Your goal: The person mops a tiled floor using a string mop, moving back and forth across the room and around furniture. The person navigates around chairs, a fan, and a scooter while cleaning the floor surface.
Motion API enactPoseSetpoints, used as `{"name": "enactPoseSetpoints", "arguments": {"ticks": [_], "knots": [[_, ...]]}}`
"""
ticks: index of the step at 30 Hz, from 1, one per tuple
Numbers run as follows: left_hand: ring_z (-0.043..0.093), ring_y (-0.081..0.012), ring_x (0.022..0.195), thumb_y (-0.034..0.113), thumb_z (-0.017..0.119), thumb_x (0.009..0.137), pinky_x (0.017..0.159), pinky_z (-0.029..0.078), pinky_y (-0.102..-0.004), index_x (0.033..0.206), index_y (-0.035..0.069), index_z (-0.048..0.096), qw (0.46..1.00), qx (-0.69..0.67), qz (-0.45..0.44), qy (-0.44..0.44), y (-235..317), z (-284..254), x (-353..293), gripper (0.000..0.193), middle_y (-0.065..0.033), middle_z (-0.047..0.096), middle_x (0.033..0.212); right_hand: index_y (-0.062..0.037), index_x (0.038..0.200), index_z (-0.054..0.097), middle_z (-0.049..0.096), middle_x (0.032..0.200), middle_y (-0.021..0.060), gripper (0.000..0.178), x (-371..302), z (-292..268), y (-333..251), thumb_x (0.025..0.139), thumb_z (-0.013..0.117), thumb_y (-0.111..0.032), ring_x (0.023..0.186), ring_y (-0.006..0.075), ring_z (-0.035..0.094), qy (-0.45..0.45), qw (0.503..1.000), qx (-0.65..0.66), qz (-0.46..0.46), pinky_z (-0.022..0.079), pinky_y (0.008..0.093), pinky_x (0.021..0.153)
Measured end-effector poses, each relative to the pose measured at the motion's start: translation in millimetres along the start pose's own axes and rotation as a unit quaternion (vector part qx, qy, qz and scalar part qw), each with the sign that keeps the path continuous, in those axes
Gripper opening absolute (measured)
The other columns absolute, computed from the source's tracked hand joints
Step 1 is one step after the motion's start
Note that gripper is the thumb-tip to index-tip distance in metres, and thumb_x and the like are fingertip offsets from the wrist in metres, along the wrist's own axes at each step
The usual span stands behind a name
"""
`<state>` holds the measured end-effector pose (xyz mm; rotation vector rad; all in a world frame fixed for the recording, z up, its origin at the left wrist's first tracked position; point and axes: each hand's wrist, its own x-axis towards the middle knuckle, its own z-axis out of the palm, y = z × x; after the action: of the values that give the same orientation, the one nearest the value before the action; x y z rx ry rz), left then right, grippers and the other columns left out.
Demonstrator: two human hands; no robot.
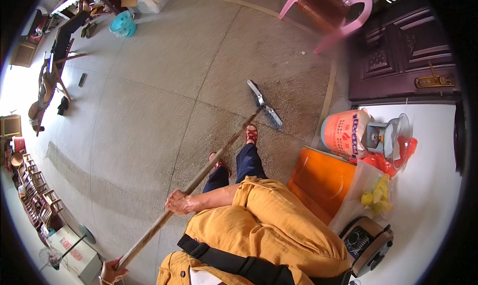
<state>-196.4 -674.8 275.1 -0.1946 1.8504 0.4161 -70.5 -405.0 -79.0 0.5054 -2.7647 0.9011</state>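
I hold a long wooden broom handle [204, 168] with both hands. My right hand [180, 203] grips it mid-length, the arm reaching across my yellow clothing. My left hand [112, 272] grips the handle's near end at the lower left edge. The handle slopes up and right to a flat grey broom head [265, 104] resting on the concrete floor [149, 100]. My feet in red sandals [251, 134] stand just behind the head.
A pink plastic chair [338, 6] and a dark wooden door [403, 51] are at the upper right. At right, a white surface [433, 195] holds an orange sack [342, 134], a bag of yellow fruit [376, 198] and a grey appliance [366, 242]. Wooden furniture lines the left edge.
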Motion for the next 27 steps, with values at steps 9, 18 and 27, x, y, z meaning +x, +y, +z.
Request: {"name": "enactPoseSetpoints", "arguments": {"ticks": [9,18,27], "knots": [[0.049,-0.0074,0.054,-0.003,0.062,0.07,0.045,0.038,-0.021,0.124,0.002,0.041,0.988,-0.12,0.099,-0.024,-17,125,50,0.058,-0.0001,0.054,0.076,-0.0082,0.075,0.06,0.061,0.076,0.0107,0.018,-14,-35,67,0.062,0.058,-0.02,0.076,0.0236,0.061,-0.317,0.942,0.083,0.071,0.048,0.0351,0.062],[0.053,-0.0073,0.082,0.0,0.061,0.073,0.07,0.046,-0.0219,0.117,0.001,0.05,0.984,-0.07,0.161,0.042,68,176,101,0.045,-0.0045,0.058,0.1,-0.0141,0.063,0.058,0.056,0.063,0.0041,0.009,-79,5,162,0.059,0.058,-0.022,0.071,0.0196,0.054,-0.08,0.99,-0.089,0.076,0.038,0.0355,0.066],[0.051,-0.0054,0.063,0.006,0.061,0.073,0.055,0.045,-0.0211,0.12,0.004,0.048,0.97,-0.022,0.24,0.033,270,217,210,0.049,-0.0007,0.058,0.078,-0.006,0.091,0.056,0.05,0.103,0.0131,0.027,-85,-118,393,0.082,0.041,-0.026,0.106,0.03,0.04,-0.141,0.957,-0.085,0.24,0.023,0.0435,0.099]]}}
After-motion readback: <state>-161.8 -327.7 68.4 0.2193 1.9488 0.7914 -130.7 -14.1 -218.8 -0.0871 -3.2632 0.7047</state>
